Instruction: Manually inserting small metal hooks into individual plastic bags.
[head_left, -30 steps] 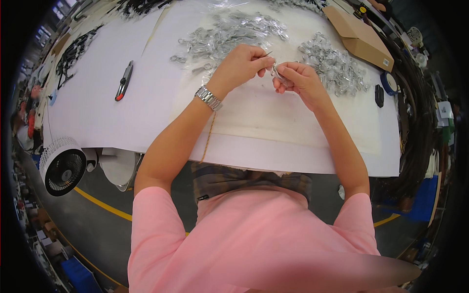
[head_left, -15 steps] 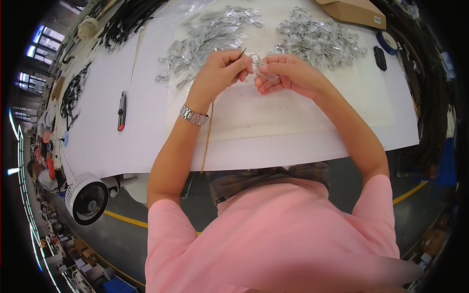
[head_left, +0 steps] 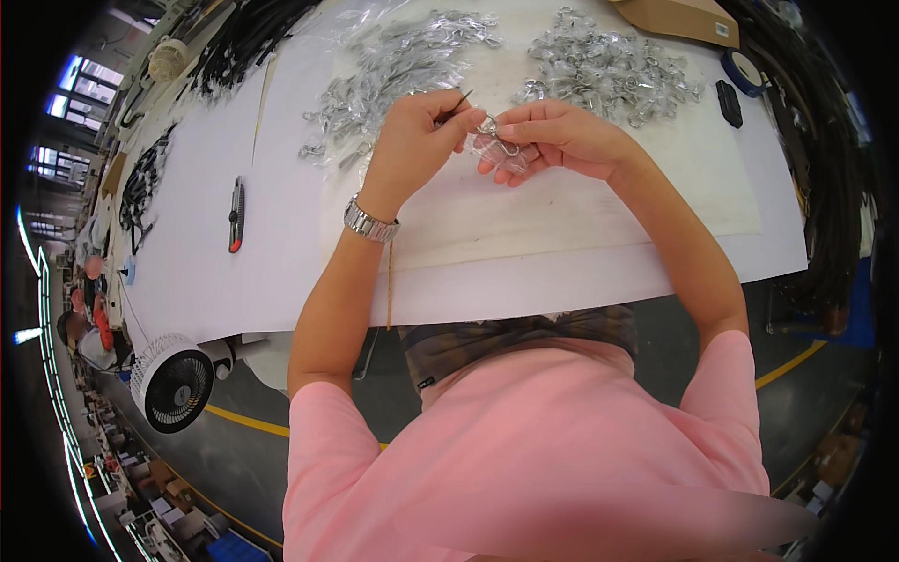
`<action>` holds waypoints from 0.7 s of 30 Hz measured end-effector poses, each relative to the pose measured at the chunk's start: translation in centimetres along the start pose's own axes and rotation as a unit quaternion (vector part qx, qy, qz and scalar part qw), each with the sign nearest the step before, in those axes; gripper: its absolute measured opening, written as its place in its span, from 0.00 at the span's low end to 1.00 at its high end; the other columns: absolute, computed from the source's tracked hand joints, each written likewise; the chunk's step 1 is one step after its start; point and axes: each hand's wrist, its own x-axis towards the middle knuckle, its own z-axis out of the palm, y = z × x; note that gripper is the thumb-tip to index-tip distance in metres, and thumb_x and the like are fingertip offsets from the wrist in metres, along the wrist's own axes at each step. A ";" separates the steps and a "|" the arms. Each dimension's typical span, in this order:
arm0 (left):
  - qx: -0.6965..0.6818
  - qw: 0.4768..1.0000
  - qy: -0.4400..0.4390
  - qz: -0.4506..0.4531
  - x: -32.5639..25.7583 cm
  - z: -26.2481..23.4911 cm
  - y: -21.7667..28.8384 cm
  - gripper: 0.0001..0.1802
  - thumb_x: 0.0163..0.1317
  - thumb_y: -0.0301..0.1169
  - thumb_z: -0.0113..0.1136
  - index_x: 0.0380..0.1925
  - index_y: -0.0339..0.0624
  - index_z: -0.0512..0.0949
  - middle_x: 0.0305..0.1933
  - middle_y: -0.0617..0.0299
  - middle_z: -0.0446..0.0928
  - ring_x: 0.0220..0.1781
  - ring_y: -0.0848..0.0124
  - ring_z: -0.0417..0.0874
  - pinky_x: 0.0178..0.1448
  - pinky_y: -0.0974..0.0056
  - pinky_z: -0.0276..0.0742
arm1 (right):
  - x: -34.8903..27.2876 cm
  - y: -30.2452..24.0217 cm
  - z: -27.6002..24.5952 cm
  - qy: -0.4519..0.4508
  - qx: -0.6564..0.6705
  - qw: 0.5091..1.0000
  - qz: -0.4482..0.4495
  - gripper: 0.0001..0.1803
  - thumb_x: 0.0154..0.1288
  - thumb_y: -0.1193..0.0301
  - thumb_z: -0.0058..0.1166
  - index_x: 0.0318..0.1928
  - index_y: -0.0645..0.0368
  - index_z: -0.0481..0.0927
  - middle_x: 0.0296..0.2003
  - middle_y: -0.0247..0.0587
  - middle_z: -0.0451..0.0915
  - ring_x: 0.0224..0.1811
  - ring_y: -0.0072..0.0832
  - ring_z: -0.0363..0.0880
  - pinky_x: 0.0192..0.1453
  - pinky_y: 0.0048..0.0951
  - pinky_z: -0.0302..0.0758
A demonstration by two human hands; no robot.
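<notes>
Hands meet above the white worktop (head_left: 562,272): the left hand (head_left: 412,140) pinches a thin dark tool (head_left: 461,99), the right hand (head_left: 552,136) grips a small clear bag with a metal clip (head_left: 501,150). Two heaps of bagged metal clips (head_left: 609,66) lie just beyond, a red-tipped cutter (head_left: 236,215) far left.

Flat brown cardboard box (head_left: 682,16) at table's far edge, right of centre | small white label (head_left: 722,30) on its right end | clear plastic bags (head_left: 393,66) holding metal parts, far left of centre
</notes>
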 end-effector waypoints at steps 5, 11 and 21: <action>0.215 0.965 0.033 0.147 -0.5 1.4 0.1 0.09 0.69 0.31 0.65 0.33 0.35 0.80 0.22 0.71 0.76 0.22 0.78 0.65 0.27 0.67 0.63 | 0.4 0.7 -0.3 0.003 -0.104 0.994 0.021 0.16 0.79 0.61 0.57 0.51 0.62 0.83 0.42 0.44 0.90 0.39 0.28 0.90 0.50 0.26 0.86; 0.005 0.997 0.077 0.009 -0.2 1.3 0.1 0.08 0.71 0.31 0.65 0.39 0.36 0.83 0.27 0.68 0.81 0.22 0.84 0.66 0.26 0.71 0.62 | 0.5 1.3 -0.9 0.127 -0.024 0.991 -0.042 0.14 0.79 0.61 0.56 0.48 0.59 0.85 0.45 0.42 0.90 0.46 0.27 0.89 0.56 0.30 0.84; -0.248 0.965 -0.035 -0.076 -0.6 3.4 -0.4 0.13 0.73 0.36 0.65 0.44 0.34 0.83 0.35 0.61 0.86 0.20 0.85 0.66 0.23 0.75 0.57 | 1.5 1.6 1.9 0.173 0.124 0.965 -0.152 0.21 0.80 0.57 0.55 0.56 0.62 0.84 0.48 0.36 0.87 0.43 0.20 0.79 0.57 0.28 0.77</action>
